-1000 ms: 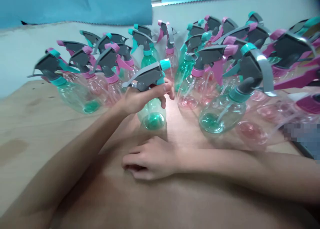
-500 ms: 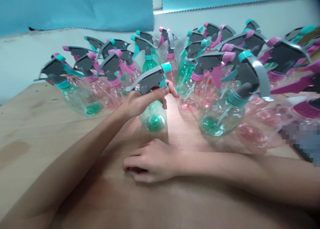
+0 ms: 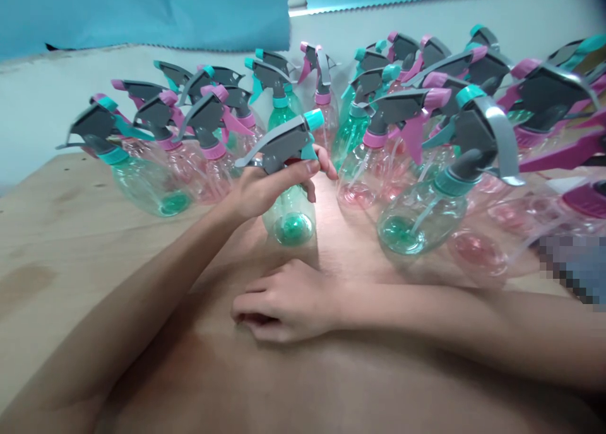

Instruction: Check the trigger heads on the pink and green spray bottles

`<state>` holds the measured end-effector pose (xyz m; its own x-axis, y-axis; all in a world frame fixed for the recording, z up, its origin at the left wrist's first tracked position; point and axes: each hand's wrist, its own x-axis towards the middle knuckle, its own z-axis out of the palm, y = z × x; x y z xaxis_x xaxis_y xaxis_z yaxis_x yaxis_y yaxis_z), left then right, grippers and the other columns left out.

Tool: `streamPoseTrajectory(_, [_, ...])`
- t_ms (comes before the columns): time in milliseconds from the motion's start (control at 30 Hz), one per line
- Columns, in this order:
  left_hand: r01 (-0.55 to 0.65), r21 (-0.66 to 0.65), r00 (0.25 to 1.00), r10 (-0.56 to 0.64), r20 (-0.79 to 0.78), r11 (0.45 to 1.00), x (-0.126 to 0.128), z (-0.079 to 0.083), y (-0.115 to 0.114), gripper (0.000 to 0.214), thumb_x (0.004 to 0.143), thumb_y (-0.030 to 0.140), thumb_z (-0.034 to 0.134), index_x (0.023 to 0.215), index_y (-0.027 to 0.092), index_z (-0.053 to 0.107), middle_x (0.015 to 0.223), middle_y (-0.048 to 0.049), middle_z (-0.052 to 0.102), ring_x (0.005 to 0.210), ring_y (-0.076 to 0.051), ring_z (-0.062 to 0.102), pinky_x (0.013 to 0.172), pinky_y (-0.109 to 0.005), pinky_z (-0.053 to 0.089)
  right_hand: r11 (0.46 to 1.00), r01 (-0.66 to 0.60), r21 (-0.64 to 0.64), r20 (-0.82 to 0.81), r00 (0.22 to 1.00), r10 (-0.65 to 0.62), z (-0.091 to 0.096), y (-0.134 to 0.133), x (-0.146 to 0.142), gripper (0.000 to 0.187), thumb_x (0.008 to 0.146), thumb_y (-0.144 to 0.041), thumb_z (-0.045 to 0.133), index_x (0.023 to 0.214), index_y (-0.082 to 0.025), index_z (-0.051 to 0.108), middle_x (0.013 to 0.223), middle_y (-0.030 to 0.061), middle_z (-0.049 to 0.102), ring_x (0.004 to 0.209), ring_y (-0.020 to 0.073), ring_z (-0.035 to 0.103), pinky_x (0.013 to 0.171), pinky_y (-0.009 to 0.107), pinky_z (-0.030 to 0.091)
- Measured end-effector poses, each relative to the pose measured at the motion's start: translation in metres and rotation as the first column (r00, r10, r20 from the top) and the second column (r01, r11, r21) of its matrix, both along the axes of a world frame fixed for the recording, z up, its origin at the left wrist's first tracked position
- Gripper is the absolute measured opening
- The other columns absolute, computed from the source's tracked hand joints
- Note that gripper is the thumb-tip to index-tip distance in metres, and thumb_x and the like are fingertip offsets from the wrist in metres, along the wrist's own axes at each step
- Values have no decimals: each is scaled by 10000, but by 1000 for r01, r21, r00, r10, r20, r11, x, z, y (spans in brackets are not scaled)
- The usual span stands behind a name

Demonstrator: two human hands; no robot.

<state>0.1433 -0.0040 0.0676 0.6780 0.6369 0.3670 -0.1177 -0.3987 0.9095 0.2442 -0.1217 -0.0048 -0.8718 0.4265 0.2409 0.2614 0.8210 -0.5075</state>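
My left hand [image 3: 272, 185] is wrapped round the neck of a clear green spray bottle [image 3: 290, 216] with a grey trigger head and teal nozzle; the bottle stands upright on the wooden table [image 3: 57, 245], just in front of the crowd of other bottles. My right hand [image 3: 284, 304] rests palm down on the table below it, its fingers loosely curled and nothing seen in them.
Several spray bottles in pink and green, all with grey trigger heads, stand in a curved crowd across the back of the table, such as one green bottle [image 3: 416, 222] at the right and another [image 3: 142, 178] at the left. A blue sheet [image 3: 142, 11] hangs on the wall behind.
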Motion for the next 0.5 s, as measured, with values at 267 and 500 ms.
streamPoseTrajectory(267, [-5,-16,1000,5,-9,1000,2,0,0,270,911,445,796,946,184,734,965,-104,776,876,-234,767,670,-313,666,1000,-6,22,-32,999,6,-1,0,0,211,1014,-294,534,1117,-219,702,1058,4,788,779,154,637,578,309,291])
streamPoseTrajectory(500, [-39,-6,999,39,1,999,4,-1,-1,310,882,491,810,923,192,740,970,-120,780,1009,-296,771,633,-321,656,998,-14,64,-46,999,17,3,0,2,202,1017,-262,531,1076,-197,713,1018,14,776,772,151,602,579,319,282])
